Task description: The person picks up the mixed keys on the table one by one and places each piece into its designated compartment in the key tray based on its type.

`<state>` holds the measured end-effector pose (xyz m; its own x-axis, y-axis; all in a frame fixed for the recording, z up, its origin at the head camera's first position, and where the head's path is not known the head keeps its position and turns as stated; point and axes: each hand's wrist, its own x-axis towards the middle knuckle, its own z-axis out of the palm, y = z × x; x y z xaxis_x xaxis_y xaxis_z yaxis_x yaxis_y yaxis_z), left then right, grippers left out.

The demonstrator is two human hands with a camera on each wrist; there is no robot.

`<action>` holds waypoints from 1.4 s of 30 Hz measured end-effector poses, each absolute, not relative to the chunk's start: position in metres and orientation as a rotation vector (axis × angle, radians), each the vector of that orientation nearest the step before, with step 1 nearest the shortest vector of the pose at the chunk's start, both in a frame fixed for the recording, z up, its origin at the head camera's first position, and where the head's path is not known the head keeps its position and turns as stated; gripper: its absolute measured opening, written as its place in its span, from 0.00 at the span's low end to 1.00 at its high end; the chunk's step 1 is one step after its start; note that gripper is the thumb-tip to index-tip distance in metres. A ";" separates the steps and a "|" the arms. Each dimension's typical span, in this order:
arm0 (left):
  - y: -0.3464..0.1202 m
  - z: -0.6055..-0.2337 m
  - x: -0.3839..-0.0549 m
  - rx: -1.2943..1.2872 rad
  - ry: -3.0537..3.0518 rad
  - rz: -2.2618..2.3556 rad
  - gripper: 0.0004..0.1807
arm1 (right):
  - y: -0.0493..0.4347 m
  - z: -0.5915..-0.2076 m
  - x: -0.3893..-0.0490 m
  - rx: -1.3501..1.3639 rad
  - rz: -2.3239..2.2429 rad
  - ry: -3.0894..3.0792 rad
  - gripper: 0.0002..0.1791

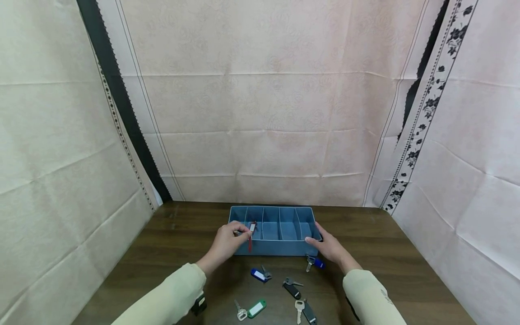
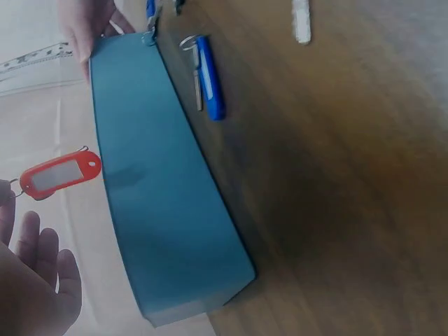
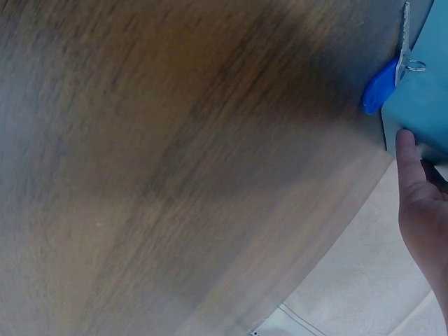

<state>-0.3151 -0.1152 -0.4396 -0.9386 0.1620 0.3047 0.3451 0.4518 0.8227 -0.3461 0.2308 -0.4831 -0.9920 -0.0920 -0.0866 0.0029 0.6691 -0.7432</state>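
Behind the blue box point(image 1: 272, 247) and well off to either side of it, creased pale cloth point(image 1: 276, 104); beneath it, a brown wood-grained tabletop point(image 1: 406, 262). Along the box, a row of five open-topped compartments, parted by thin upright dividers. Over the box's left front, partly covering the leftmost compartment, the left hand point(image 1: 228, 237), pinching a red key tag point(image 2: 61, 173) at its ring end. Tag close to the box's front rim, by the second compartment from the left; cannot tell whether any of it dips inside. At the box's right front corner, the right hand point(image 1: 331, 246), grasping the box, thumb against the front wall.

Just in front of that corner, a dark blue tag point(image 1: 319, 263) with a key point(image 1: 310, 262). In front of the box, left of its middle, a white-labelled blue tag point(image 1: 258, 275) with a key; farther out, a green tag point(image 1: 257, 308) with a key. Right of the box's middle, a black tag point(image 1: 291, 290); farther out, a dark grey tag point(image 1: 309, 312), each beside a key.
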 end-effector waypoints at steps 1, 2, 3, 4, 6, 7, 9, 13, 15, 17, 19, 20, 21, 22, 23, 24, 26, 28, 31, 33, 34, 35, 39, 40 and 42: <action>-0.114 -0.439 -0.317 -0.440 -2.511 -1.495 0.05 | 0.231 -0.483 -0.346 -0.074 -1.229 2.762 0.56; -0.113 -0.438 -0.318 -0.434 -2.505 -1.495 0.05 | 0.231 -0.483 -0.346 -0.074 -1.228 2.762 0.56; -0.112 -0.437 -0.320 -0.434 -2.501 -1.493 0.06 | 0.231 -0.483 -0.346 -0.071 -1.229 2.760 0.56; -0.111 -0.436 -0.321 -0.429 -2.499 -1.490 0.06 | 0.231 -0.483 -0.345 -0.071 -1.230 2.758 0.56; -0.110 -0.434 -0.324 -0.427 -2.491 -1.480 0.08 | 0.231 -0.483 -0.345 -0.069 -1.233 2.756 0.56; -0.109 -0.433 -0.326 -0.421 -2.487 -1.481 0.08 | 0.231 -0.482 -0.345 -0.066 -1.236 2.754 0.56; -0.107 -0.431 -0.328 -0.415 -2.481 -1.471 0.08 | 0.231 -0.483 -0.345 -0.067 -1.239 2.752 0.57; -0.104 -0.430 -0.335 -0.395 -2.465 -1.482 0.07 | 0.231 -0.483 -0.344 -0.066 -1.244 2.753 0.53; -0.102 -0.429 -0.339 -0.374 -2.460 -1.488 0.07 | 0.231 -0.483 -0.344 -0.069 -1.241 2.758 0.51; -0.100 -0.429 -0.343 -0.348 -2.452 -1.495 0.07 | 0.231 -0.483 -0.345 -0.074 -1.239 2.763 0.48; -0.098 -0.428 -0.347 -0.317 -2.443 -1.504 0.07 | 0.230 -0.483 -0.345 -0.081 -1.236 2.769 0.47; -0.097 -0.429 -0.350 -0.309 -2.438 -1.504 0.07 | 0.230 -0.482 -0.345 -0.081 -1.236 2.771 0.47; -0.096 -0.429 -0.352 -0.305 -2.430 -1.504 0.07 | 0.230 -0.482 -0.345 -0.081 -1.235 2.773 0.47; -0.095 -0.429 -0.355 -0.300 -2.421 -1.507 0.08 | 0.230 -0.482 -0.344 -0.080 -1.236 2.773 0.47; -0.095 -0.430 -0.357 -0.292 -2.412 -1.511 0.08 | 0.230 -0.482 -0.344 -0.080 -1.236 2.772 0.47; -0.094 -0.430 -0.359 -0.279 -2.405 -1.514 0.08 | 0.230 -0.483 -0.344 -0.079 -1.237 2.772 0.48; -0.093 -0.431 -0.363 -0.254 -2.395 -1.514 0.07 | 0.230 -0.484 -0.344 -0.077 -1.236 2.771 0.51; -0.091 -0.431 -0.366 -0.222 -2.384 -1.524 0.07 | 0.231 -0.485 -0.344 -0.078 -1.235 2.770 0.54; -0.089 -0.431 -0.370 -0.187 -2.370 -1.535 0.07 | 0.231 -0.485 -0.344 -0.079 -1.240 2.769 0.56; -0.088 -0.431 -0.372 -0.172 -2.358 -1.552 0.07 | 0.231 -0.485 -0.345 -0.081 -1.247 2.767 0.57; -0.087 -0.431 -0.374 -0.165 -2.352 -1.561 0.08 | 0.231 -0.485 -0.345 -0.081 -1.250 2.766 0.56; -0.086 -0.431 -0.375 -0.156 -2.349 -1.566 0.08 | 0.231 -0.485 -0.345 -0.082 -1.253 2.765 0.56; -0.083 -0.431 -0.381 -0.121 -2.341 -1.595 0.09 | 0.231 -0.485 -0.344 -0.086 -1.260 2.765 0.56; -0.082 -0.431 -0.383 -0.110 -2.340 -1.596 0.09 | 0.231 -0.485 -0.344 -0.088 -1.259 2.766 0.56; -0.081 -0.432 -0.386 -0.091 -2.338 -1.595 0.09 | 0.231 -0.485 -0.344 -0.092 -1.260 2.767 0.55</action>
<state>-0.3856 -0.0807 -0.4323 -0.9504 -0.1197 0.2870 0.2235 0.3787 0.8981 -0.3441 0.2312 -0.4854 -0.9932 -0.0959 -0.0654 -0.0136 0.6559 -0.7547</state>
